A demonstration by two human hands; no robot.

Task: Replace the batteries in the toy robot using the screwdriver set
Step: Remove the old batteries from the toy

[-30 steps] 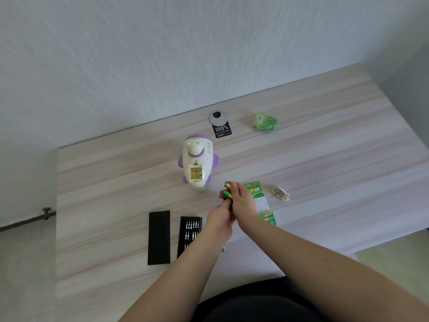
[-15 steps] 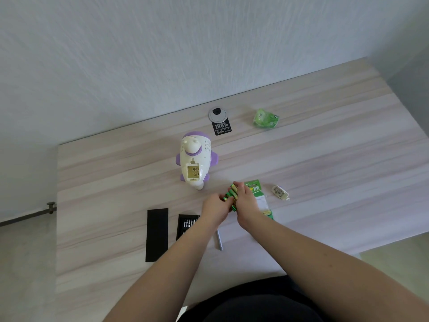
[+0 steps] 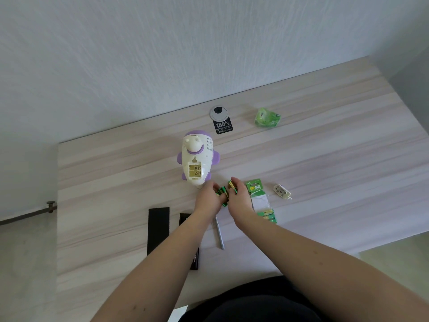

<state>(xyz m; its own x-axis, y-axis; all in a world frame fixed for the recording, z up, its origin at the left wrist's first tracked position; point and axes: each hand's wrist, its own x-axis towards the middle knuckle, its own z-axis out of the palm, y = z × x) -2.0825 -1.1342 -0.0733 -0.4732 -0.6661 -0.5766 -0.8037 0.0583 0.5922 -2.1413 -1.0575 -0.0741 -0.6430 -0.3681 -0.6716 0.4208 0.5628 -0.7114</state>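
Left hand (image 3: 207,198) and right hand (image 3: 238,198) both grip green batteries (image 3: 222,191) mid-desk (image 3: 336,159), just beside the toy robot (image 3: 196,161); bare wood extends toward the right edge.

A pale wood-grain table (image 3: 325,159) stood against the white wall. The toy robot (image 3: 196,160) lay on it on its front, head toward the wall, its battery compartment open and facing up. Beyond the robot, near the wall edge, sat a round grey cable cover (image 3: 219,113) with a black tag (image 3: 223,127) touching it, and further right of those a crumpled green packet (image 3: 267,117). On the near right of the robot lay a green battery pack (image 3: 260,201), and just past that a small white cover (image 3: 281,190). Nearer than the robot lay a black case lid (image 3: 158,230), a bit tray (image 3: 186,219) partly hidden by an arm, and a slim silver screwdriver (image 3: 219,234).
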